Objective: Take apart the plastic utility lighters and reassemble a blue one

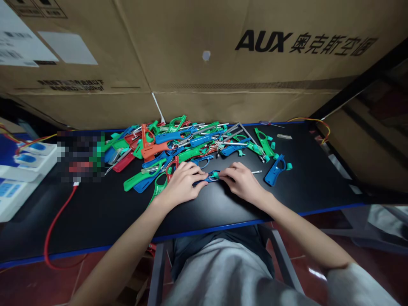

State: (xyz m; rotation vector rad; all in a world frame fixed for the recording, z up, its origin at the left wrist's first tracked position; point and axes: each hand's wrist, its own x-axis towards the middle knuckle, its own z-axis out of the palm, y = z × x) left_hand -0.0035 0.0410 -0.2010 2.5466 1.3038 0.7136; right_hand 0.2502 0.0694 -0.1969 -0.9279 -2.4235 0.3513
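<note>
Between my hands, low over the black table, lies a blue lighter shell (210, 177) with its inside facing up. A green trigger piece (216, 174) and thin wires sit in it. My left hand (186, 180) has its fingers closed on the shell's left end. My right hand (240, 180) pinches at the right end, by the green piece. A thin metal tube (256, 172) sticks out beyond my right fingers. What lies under the fingertips is hidden. Just behind my hands is a heap of lighter parts (191, 142) in green, blue, red and orange.
A blue shell (274, 171) and a green shell (265, 143) lie to the right, near a screwdriver (266, 123). A large cardboard box (191, 51) stands behind the table (306, 178). At left are a white device (25, 178) and a red cable (52, 229).
</note>
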